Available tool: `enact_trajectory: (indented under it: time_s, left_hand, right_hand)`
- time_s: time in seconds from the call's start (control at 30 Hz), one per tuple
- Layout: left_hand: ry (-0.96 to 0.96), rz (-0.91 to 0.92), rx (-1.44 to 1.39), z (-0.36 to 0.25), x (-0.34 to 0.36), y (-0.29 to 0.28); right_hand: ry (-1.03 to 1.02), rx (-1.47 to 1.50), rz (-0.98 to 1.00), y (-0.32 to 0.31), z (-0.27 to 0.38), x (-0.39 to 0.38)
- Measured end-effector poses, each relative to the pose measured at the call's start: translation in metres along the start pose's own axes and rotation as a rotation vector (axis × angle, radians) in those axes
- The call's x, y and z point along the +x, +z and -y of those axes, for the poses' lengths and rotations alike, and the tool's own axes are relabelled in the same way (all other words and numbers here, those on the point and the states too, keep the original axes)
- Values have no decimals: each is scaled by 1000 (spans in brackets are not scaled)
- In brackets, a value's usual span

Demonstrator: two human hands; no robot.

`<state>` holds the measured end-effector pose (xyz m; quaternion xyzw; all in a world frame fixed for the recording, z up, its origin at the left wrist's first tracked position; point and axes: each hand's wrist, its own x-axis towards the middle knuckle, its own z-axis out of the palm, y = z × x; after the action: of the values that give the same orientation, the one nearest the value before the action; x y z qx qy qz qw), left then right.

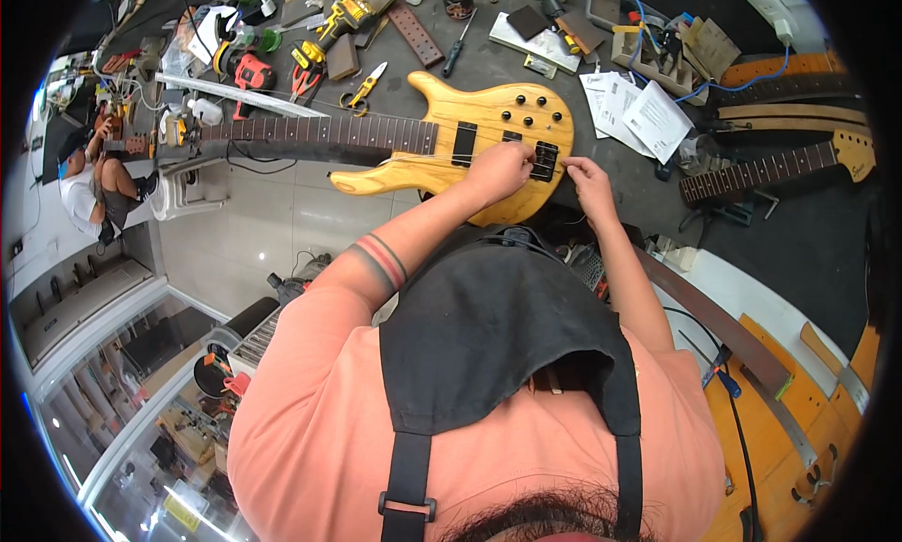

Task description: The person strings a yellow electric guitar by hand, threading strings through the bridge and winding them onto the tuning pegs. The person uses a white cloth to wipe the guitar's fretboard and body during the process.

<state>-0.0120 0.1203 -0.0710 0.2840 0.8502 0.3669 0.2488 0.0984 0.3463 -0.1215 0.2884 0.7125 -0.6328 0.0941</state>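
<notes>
A yellow wooden electric bass guitar point(470, 119) lies flat on a dark workbench point(489, 63), its dark fretted neck point(310, 131) reaching left past the bench edge. My left hand point(498, 169) rests on the body at the bridge pickup point(545, 161), fingers curled on it. My right hand point(584, 178) pinches at the body's edge just right of that pickup; what it pinches is too small to tell. Black knobs point(531, 110) sit above the hands.
Tools crowd the bench's far side: a drill point(343, 11), pliers point(305, 68), yellow-handled snips point(365, 85), a screwdriver point(458, 44), papers point(639, 105). Another guitar neck point(770, 171) lies right. A second person point(99, 190) sits far left. Orange wooden parts point(799, 420) lie lower right.
</notes>
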Motion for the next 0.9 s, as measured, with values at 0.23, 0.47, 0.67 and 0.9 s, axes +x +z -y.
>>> enact_trajectory:
  time_s: [0.23,0.47,0.67,0.9]
  left_hand:
    - [1,-45,-26,10,-2,0]
    - [-9,-30,-54,11,-4,-1]
    - [-14,-18,-50,7,-3,-5]
    - [53,-99,1,5,5,-2]
  right_hand:
    - [150,-34,13,5,14,-7]
    - [123,8,21,5,8,-4]
    - [189,-95,-58,2,-21,20]
    - [132,-380,-61,-1,-10,27]
